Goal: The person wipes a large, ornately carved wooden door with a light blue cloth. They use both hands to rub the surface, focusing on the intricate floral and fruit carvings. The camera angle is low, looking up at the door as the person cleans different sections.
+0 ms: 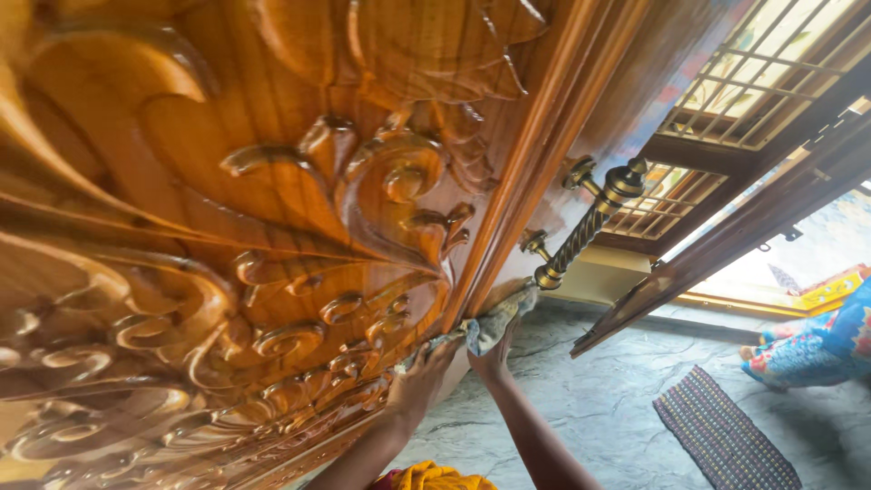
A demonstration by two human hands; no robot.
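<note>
A glossy carved wooden door fills the left of the head view. A twisted brass pull handle is fixed on its right stile. My left hand is pressed flat against the lower carved panel, fingers on one end of a grey-blue cloth. Just to its right, my right hand grips that cloth and presses it against the door's edge moulding just below the handle's lower end. The cloth's tip reaches almost to the handle's base.
A second wooden door leaf stands open at the right under a grilled window. On the grey stone floor lies a dark striped mat. A person in bright blue patterned cloth sits at far right.
</note>
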